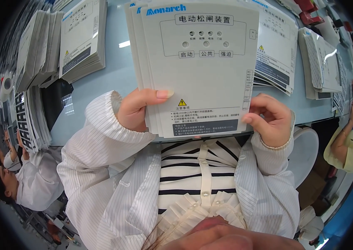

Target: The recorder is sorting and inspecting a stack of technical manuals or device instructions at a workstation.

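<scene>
A small fanned stack of white printed panel sheets (209, 79) is held up in front of me, just above the table's near edge. Each has small round holes, a blue mark at the top and a dark band low down. My left hand (141, 106) grips the stack's left edge, thumb lying on the front face and fingers hidden behind. At the lower right edge, my right hand (270, 118) pinches the sheets between thumb and curled fingers. The sheets at the left peek out from behind the front one.
A pile of similar panels (82, 39) stands at the left, beside more stacked sheets (38, 46). Another pile (274, 50) lies behind my right hand, with further stacks (320, 62) to its right. The glossy table (116, 66) is pale blue. Co-workers sit at both sides.
</scene>
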Demonstrator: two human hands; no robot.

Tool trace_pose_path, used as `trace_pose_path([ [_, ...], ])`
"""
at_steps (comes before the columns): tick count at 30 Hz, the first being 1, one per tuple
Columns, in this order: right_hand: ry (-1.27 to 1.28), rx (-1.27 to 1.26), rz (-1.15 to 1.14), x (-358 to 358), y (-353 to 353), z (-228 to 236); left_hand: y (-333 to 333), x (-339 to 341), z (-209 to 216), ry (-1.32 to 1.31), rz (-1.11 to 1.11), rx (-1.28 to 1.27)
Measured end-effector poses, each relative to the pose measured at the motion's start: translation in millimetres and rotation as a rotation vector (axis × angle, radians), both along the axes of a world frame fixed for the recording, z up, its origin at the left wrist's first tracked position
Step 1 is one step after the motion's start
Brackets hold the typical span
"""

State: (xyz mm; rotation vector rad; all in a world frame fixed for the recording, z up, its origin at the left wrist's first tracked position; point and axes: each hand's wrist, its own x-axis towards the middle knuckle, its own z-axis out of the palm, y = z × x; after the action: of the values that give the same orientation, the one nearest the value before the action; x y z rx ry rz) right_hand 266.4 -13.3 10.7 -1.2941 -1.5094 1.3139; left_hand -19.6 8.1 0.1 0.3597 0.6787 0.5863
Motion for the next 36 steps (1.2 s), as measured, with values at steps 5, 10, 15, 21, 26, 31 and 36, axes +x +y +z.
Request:
trace_pose_path([
  [5,0.014,-0.102,-0.036,-4.1,-0.9,4.2,-2.7,-1.8,-3.6,-0.029,0.014,0.014],
  [10,0.028,-0.019,-0.050,-3.5,-1.2,1.0,-3.1,-1.5,-3.5,0.035,0.018,0.035],
  [15,-0.035,0.060,-0.079,14.2,1.2,-3.4,-4.5,-0.9,-5.0,0.088,0.060,0.036],
  [21,0.027,0.110,-0.428,50.1,12.9,-12.7,-3.1,-0.2,1.1,-0.015,0.042,0.040],
  [26,-0.024,0.222,-0.753,67.9,23.6,-17.7,-0.6,4.2,1.3,0.018,0.042,0.054],
  [31,-0.240,0.298,-0.796,56.6,33.2,-27.4,-5.0,0.5,0.3,0.118,0.035,0.041],
  [36,-0.351,0.464,-0.782,46.9,27.6,-20.0,-3.1,5.3,5.7,0.128,0.045,0.024],
])
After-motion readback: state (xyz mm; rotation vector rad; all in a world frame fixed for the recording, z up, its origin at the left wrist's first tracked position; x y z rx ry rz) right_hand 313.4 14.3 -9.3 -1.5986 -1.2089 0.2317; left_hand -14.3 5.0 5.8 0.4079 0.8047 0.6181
